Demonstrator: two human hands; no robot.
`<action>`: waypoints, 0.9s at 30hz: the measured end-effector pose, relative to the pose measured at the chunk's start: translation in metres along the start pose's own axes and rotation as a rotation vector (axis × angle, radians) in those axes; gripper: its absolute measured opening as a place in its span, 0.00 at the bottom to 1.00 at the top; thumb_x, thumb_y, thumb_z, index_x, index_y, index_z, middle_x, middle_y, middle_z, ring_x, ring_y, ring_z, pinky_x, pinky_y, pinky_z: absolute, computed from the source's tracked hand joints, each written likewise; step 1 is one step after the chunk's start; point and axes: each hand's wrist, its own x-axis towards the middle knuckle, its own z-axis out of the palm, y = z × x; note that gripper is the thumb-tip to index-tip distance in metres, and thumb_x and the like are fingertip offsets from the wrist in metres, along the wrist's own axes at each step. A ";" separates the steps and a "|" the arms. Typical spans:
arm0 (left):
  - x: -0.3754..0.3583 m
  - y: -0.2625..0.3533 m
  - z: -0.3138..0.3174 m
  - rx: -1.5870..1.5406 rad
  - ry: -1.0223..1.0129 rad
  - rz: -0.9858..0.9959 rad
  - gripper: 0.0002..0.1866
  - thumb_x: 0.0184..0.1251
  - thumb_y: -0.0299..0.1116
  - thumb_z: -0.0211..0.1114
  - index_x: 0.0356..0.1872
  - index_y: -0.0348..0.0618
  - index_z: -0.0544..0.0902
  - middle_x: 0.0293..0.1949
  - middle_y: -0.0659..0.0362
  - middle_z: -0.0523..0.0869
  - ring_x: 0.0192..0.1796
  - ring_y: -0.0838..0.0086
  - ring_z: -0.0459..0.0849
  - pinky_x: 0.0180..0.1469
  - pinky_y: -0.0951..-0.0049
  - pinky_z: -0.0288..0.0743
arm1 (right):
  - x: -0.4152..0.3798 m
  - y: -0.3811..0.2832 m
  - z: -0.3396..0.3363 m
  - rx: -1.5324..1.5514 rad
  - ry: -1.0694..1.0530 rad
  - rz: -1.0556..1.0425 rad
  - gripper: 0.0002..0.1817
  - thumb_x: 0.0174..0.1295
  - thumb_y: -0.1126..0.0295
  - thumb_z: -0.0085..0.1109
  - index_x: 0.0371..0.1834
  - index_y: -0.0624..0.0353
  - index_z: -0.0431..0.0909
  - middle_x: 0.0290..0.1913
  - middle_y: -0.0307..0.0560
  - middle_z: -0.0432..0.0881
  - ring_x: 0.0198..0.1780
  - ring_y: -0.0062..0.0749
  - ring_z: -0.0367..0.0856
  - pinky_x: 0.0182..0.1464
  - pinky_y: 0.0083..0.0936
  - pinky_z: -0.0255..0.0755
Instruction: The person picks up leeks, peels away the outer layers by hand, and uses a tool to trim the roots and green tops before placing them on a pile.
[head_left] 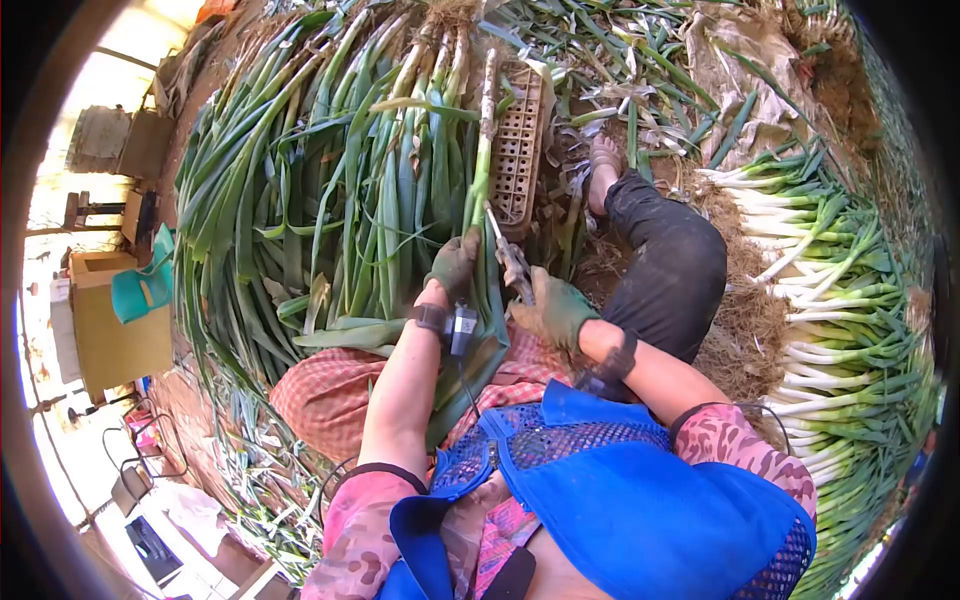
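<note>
My left hand (455,265), in a dark green glove, is closed around a long leek (483,165) whose stem points away from me. In my right hand (553,308), also gloved, is a metal tool with a thin nozzle (512,262); its tip is at the leek's green part. Untrimmed leeks (350,170) lie in a thick pile on the left. Just beyond my hands, beside the held leek, a brown plastic crate (518,150) stands with its holed side showing.
Cleaned leeks with white stems (800,300) lie in a long row on the right, beside a heap of roots (745,320). My bent leg (665,265) is near the middle. A teal chair (145,280) and boxes (120,335) are at far left. Leaf scraps cover the ground.
</note>
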 end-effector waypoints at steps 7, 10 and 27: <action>-0.001 -0.004 0.004 -0.079 0.003 0.029 0.36 0.75 0.62 0.42 0.49 0.35 0.83 0.37 0.52 0.87 0.38 0.66 0.85 0.44 0.67 0.78 | 0.031 -0.014 -0.006 -0.087 0.041 0.072 0.31 0.56 0.51 0.61 0.51 0.68 0.68 0.44 0.74 0.81 0.50 0.67 0.79 0.53 0.50 0.73; 0.005 -0.012 0.006 -0.118 -0.018 -0.008 0.39 0.74 0.65 0.41 0.52 0.34 0.82 0.42 0.50 0.88 0.44 0.64 0.85 0.49 0.66 0.76 | 0.075 -0.021 -0.016 -0.142 0.123 0.149 0.36 0.53 0.48 0.63 0.54 0.69 0.71 0.47 0.72 0.82 0.53 0.61 0.81 0.55 0.45 0.75; -0.011 -0.009 0.013 -0.332 -0.154 -0.079 0.34 0.71 0.66 0.48 0.47 0.42 0.82 0.37 0.58 0.86 0.36 0.71 0.83 0.42 0.66 0.78 | 0.133 -0.030 -0.052 -0.175 0.106 0.213 0.35 0.52 0.55 0.65 0.59 0.67 0.72 0.55 0.69 0.80 0.58 0.55 0.80 0.60 0.40 0.73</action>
